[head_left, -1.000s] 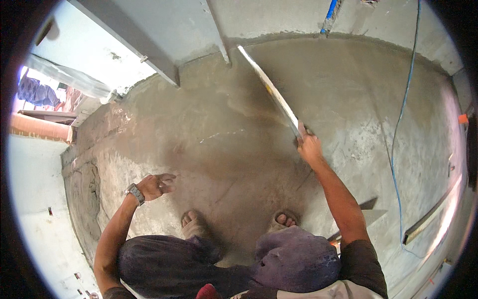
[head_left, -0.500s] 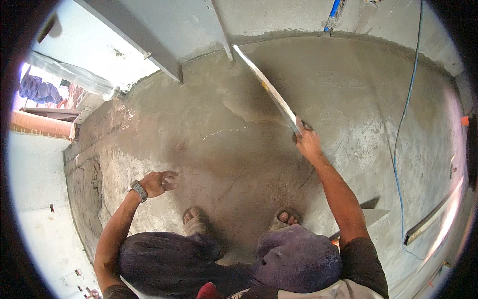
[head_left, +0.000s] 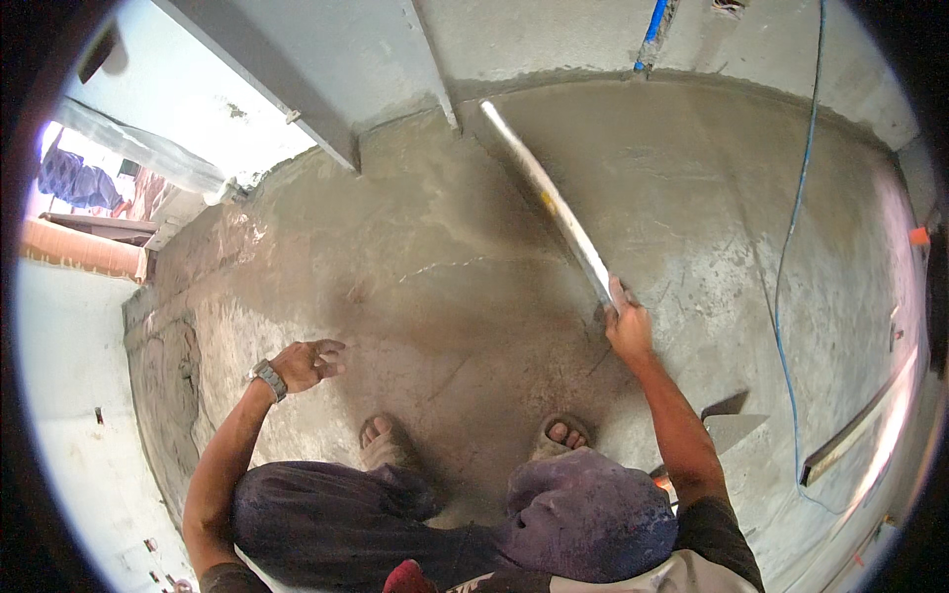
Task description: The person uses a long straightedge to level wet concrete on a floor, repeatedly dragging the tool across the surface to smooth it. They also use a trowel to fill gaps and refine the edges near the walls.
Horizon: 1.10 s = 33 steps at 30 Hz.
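My right hand (head_left: 630,326) is closed around the near end of a long, straight metal screed bar (head_left: 550,201). The bar slants away to the far left, over the grey cement floor (head_left: 435,208). Its far tip is near the foot of the thin upright panel edge; whether it rests on the floor or hovers, I cannot tell. My left hand (head_left: 308,367), with a watch on the wrist, is held out above the floor with nothing in it, fingers loosely curled and apart.
A trowel (head_left: 733,429) is beside my right forearm. A blue cable (head_left: 781,316) runs down the right side. Near the right wall lies a second metal bar (head_left: 840,445). A wrapped orange beam (head_left: 84,249) borders the opening at left. My sandalled feet are on the floor.
My right hand has drawn the screed bar a little to the right and nearer to me. Its far tip has come away from the panel edge. My left hand has barely shifted.
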Tool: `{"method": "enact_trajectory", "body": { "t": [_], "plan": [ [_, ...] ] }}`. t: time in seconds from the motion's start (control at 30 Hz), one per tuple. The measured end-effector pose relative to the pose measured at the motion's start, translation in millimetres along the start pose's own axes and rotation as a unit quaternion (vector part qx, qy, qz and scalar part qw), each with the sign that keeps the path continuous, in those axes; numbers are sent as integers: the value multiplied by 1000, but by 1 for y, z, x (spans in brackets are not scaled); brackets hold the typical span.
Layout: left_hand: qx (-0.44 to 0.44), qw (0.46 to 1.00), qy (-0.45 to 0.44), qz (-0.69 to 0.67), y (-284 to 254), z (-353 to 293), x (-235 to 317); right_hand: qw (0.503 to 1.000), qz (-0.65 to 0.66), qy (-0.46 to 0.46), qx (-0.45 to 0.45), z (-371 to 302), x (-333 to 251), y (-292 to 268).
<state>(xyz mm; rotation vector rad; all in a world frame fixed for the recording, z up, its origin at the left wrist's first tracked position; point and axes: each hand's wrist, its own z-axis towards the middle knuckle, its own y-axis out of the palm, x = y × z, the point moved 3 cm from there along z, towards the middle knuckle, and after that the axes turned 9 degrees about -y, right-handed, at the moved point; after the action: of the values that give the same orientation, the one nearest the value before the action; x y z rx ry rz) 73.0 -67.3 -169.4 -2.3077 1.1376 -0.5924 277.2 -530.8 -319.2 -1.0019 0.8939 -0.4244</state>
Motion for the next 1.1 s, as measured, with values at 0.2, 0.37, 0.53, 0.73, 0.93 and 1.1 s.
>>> {"method": "enact_trajectory", "body": {
  "t": [0.2, 0.37, 0.53, 0.73, 0.93, 1.1],
  "plan": [
    [-4, 999, -19, -26, -2, -4, -3, 993, -22, 99, -63, 34, 0, 9],
    [2, 1000, -15, -15, 2, -5, -8, 994, -15, 98, -50, 50, 1, 14],
    [5, 1000, -10, -9, 4, -1, -6, 991, -25, 108, -76, 57, 4, 17],
    [1, 1000, -7, -8, 4, 3, -9, 996, -31, 73, -46, 63, -6, 19],
    [8, 1000, 4, 1, 2, 5, -6, 995, -25, 69, -71, 61, 0, 18],
    [1, 1000, -1, 1, 3, 6, -5, 993, -48, 54, -88, 65, 3, 24]
  ]
}}
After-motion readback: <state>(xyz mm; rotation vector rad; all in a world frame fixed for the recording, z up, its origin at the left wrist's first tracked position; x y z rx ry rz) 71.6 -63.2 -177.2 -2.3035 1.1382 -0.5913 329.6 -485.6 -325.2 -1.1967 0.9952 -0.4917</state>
